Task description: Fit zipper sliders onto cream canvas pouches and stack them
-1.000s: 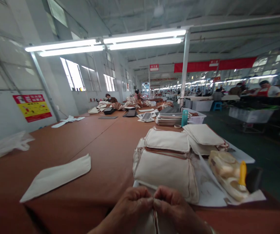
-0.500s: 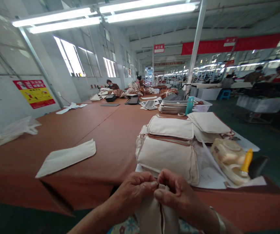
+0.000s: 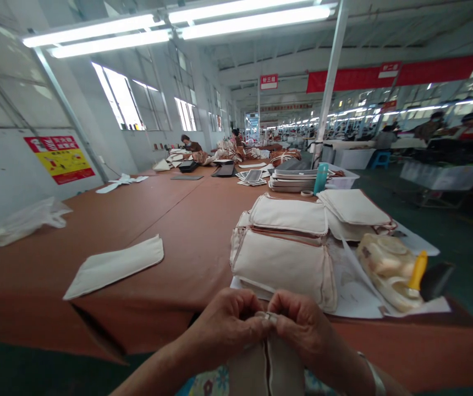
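A cream fabric piece (image 3: 286, 366) with a dark lengthwise slit hangs below my hands, in front of the table's near edge. My left hand (image 3: 230, 322) pinches its top end from the left. From the right, my right hand (image 3: 304, 324) pinches the same end, thumbs nearly touching. A small pale bit shows between the fingertips, too small to make out. Just beyond my hands lies a stack of cream padded pieces (image 3: 281, 264) with brown edging. A single flat cream piece (image 3: 115, 265) rests on the table to the left.
The brown table (image 3: 179, 220) reaches far back. At right are a beige plastic container (image 3: 385, 258), a yellow handle (image 3: 418, 270), more cream pieces (image 3: 358, 208) and a teal bottle (image 3: 320, 179). A plastic bag (image 3: 26, 223) lies at left. A person (image 3: 190, 144) sits at the far end.
My thumbs have come closer together over the fabric's top end, and my right thumb has shifted slightly. Both hands still hold the piece.
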